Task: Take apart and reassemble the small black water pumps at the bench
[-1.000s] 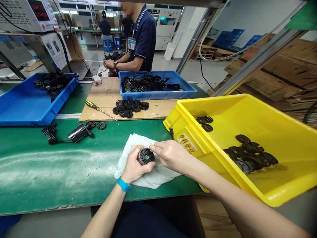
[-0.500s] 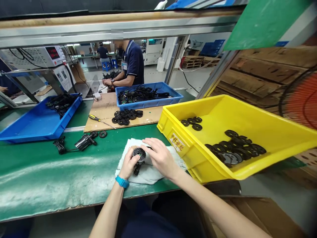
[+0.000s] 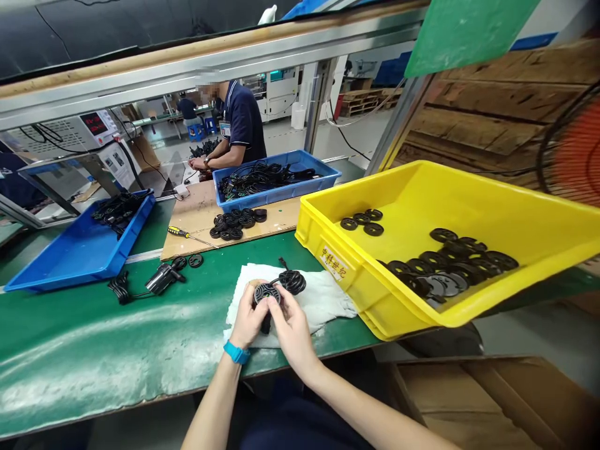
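Note:
Over a white cloth (image 3: pixel 329 300), both hands close around what looks like a small black pump (image 3: pixel 267 292). Its round face with a swirl-patterned cover points up toward me. My left hand (image 3: pixel 248 320) wraps the near left side, thumb at the cover's edge. My right hand (image 3: pixel 294 326) grips the right side, its thumb pressed on the cover beside the left thumb. A coiled black cable (image 3: pixel 293 282) lies on the cloth just beyond the right fingers. A dark part of the pump juts out below the cover, partly hidden by the hands.
A yellow bin (image 3: pixel 338 265) holding black discs stands at right. Left are another corded pump (image 3: pixel 162 279) and a blue tray (image 3: pixel 65 256). Black rings (image 3: pixel 234 223) and a screwdriver (image 3: pixel 180 232) lie on cardboard, below a blue tray of cables (image 3: pixel 276 199). A co-worker (image 3: pixel 244 122) stands beyond.
My right hand, earlier raised with fingers stretched over the pump, has come down and now grips its right side. The cable coil now shows on the cloth. The view has shifted slightly.

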A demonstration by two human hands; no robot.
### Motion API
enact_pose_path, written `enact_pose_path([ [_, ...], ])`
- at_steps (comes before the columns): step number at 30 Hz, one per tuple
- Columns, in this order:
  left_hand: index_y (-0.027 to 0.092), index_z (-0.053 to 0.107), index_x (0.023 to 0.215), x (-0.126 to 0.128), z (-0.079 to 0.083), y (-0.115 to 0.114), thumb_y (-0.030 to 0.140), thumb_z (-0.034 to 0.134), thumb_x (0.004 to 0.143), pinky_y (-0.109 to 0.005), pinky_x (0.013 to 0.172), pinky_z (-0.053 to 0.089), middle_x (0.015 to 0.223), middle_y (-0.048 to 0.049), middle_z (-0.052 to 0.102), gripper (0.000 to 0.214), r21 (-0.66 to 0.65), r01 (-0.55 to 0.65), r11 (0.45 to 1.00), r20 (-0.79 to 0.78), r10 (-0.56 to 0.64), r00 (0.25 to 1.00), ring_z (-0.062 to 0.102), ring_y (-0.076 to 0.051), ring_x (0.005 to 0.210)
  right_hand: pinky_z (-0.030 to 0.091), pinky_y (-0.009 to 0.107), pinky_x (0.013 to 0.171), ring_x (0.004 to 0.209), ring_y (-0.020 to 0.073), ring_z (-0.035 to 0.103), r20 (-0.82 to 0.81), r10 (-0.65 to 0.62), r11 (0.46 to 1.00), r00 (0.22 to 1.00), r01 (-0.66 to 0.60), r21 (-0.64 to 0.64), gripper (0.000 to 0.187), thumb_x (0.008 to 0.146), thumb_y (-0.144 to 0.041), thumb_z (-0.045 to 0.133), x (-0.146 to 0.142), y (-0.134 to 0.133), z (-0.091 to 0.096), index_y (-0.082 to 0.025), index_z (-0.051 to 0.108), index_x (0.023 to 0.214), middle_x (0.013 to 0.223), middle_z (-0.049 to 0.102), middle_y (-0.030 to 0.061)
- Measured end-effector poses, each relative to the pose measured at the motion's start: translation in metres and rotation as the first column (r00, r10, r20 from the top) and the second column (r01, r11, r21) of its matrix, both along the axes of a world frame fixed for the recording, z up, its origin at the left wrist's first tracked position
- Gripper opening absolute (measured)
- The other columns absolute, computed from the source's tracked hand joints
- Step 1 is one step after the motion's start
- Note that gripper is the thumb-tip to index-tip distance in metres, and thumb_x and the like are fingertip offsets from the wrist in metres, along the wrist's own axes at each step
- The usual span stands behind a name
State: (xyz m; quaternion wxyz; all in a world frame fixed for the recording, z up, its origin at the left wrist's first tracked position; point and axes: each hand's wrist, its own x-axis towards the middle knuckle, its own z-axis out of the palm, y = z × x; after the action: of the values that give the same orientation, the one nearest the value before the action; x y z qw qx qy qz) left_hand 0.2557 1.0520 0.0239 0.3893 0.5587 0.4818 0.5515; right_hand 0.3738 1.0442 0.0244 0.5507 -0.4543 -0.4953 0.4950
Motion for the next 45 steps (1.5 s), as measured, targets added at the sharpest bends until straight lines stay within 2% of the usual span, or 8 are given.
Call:
enact_pose_path([
  [6,0.018,0.061,0.117,0.001,-0.004,-0.001,0.049,0.06,0.092,-0.036,0.095,0.046,0.11,-0.0068,0.064,0.04,0.011,-0.028,1.0,0.055,0.027,0.998,0.06,-0.024,0.103,0.042,0.05,0.118,0.132,0.0297,0.059,-0.168,0.181,0.983,0.969,-0.184,-0.004,0.044,0.093,-0.05,0.061,0.0,0.019,0.004,-0.021,0.073,0.124,0.136,0.068,0.0099],
  [15,0.02,0.057,0.129,0.001,-0.014,-0.002,0.049,0.057,0.095,-0.041,0.11,0.042,0.13,-0.0099,0.061,0.045,0.027,-0.086,0.996,0.051,0.085,0.995,0.057,-0.027,0.123,0.045,0.049,0.114,0.124,0.0301,0.065,-0.239,0.205,0.979,0.949,-0.197,0.056,0.041,0.093,-0.05,0.062,-0.011,0.033,-0.004,-0.022,0.078,0.118,0.127,0.073,0.0098],
  [21,0.02,0.053,0.133,-0.012,0.009,0.006,0.04,0.078,0.082,-0.042,0.105,0.048,0.132,-0.0111,0.063,0.06,0.009,0.08,0.997,-0.238,-0.076,0.968,0.061,-0.028,0.12,0.046,0.047,0.114,0.132,0.0279,0.06,0.12,0.251,0.94,0.96,-0.272,0.205,0.061,0.102,-0.061,0.038,0.008,0.058,0.001,-0.019,0.068,0.134,0.143,0.062,0.0141],
  [24,0.02,0.054,0.134,-0.016,0.033,0.027,0.037,0.075,0.085,-0.04,0.104,0.05,0.133,-0.0119,0.064,0.056,0.004,0.118,0.993,-0.531,-0.098,0.842,0.062,-0.027,0.119,0.04,0.044,0.119,0.143,0.0274,0.049,0.298,0.18,0.928,0.937,-0.262,0.264,0.069,0.102,-0.065,0.03,0.019,0.082,0.001,-0.016,0.067,0.134,0.153,0.052,0.016],
  [27,0.019,0.055,0.135,-0.021,0.059,0.061,0.034,0.076,0.083,-0.038,0.105,0.049,0.132,-0.0116,0.065,0.058,-0.016,0.103,0.995,-0.835,-0.07,0.545,0.059,-0.026,0.121,0.033,0.043,0.123,0.15,0.0263,0.039,0.428,0.124,0.92,0.895,-0.265,0.288,0.068,0.103,-0.063,0.029,0.027,0.112,0.003,-0.017,0.064,0.138,0.158,0.046,0.0145],
  [34,0.016,0.062,0.125,-0.032,0.067,0.133,0.028,0.076,0.082,-0.056,0.105,0.044,0.128,-0.0155,0.064,0.047,-0.072,-0.021,0.997,-0.973,-0.065,0.22,0.054,-0.035,0.125,0.043,0.054,0.111,0.136,0.0359,0.056,0.765,0.057,0.91,0.641,-0.349,0.225,0.051,0.101,-0.044,0.046,0.021,0.158,-0.016,-0.014,0.061,0.139,0.146,0.058,0.0213],
  [40,0.019,0.057,0.137,-0.045,0.047,0.138,0.023,0.074,0.084,-0.051,0.112,0.037,0.14,-0.0151,0.058,0.057,-0.032,-0.074,0.997,-0.986,-0.02,0.163,0.049,-0.032,0.132,0.051,0.049,0.102,0.115,0.0338,0.069,0.832,-0.038,0.828,0.554,-0.449,0.336,0.043,0.097,-0.033,0.046,0.019,0.16,-0.049,-0.009,0.073,0.12,0.123,0.073,0.0225],
  [45,0.024,0.041,0.152,-0.088,0.054,0.098,0.04,0.074,0.085,-0.047,0.121,0.025,0.155,-0.0139,0.045,0.077,0.117,-0.186,0.976,-0.97,0.152,0.19,0.037,-0.032,0.144,0.057,0.041,0.086,0.095,0.0297,0.075,0.784,-0.162,0.766,0.599,-0.425,0.483,0.043,0.097,-0.034,0.041,0.026,0.164,-0.06,-0.015,0.079,0.1,0.107,0.079,0.0152],
])
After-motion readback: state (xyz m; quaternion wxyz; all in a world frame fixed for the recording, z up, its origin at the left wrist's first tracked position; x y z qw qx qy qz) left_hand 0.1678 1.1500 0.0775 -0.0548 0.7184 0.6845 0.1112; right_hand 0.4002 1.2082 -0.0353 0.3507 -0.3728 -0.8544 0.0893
